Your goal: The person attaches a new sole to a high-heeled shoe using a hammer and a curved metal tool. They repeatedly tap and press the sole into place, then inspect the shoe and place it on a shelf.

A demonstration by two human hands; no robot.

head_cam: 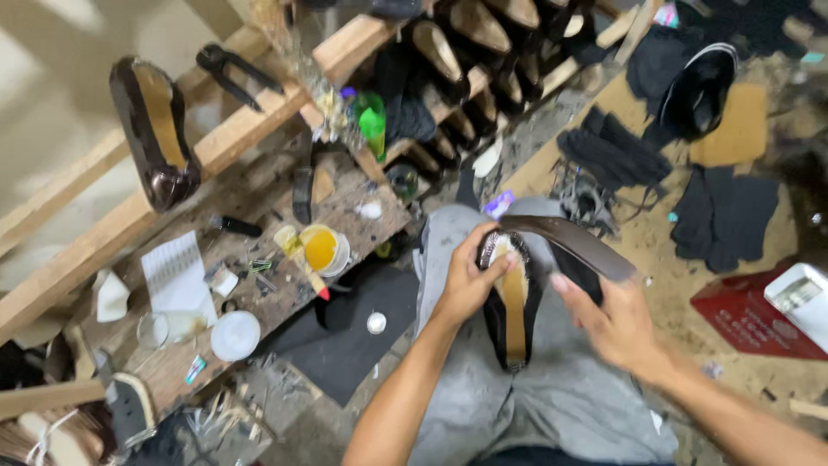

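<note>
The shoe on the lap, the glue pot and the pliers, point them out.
Shoe (pixel 514 321): head view, on its tan insole, under the left hand (pixel 470 280).
Glue pot (pixel 321 248): head view, on the yellow glue inside.
Pliers (pixel 231 72): head view, on the black handles.

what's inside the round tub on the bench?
The open tub holds a yellow paste, with a brush resting across its rim. Paste hides the bottom, so depth is unreadable. Both hands are away from it, on the shoe.

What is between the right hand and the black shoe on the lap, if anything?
Nothing visible. The right hand is just beside the black shoe, holding a dark curved strip that reaches over the shoe's top. The left hand already grips the shoe.
</note>
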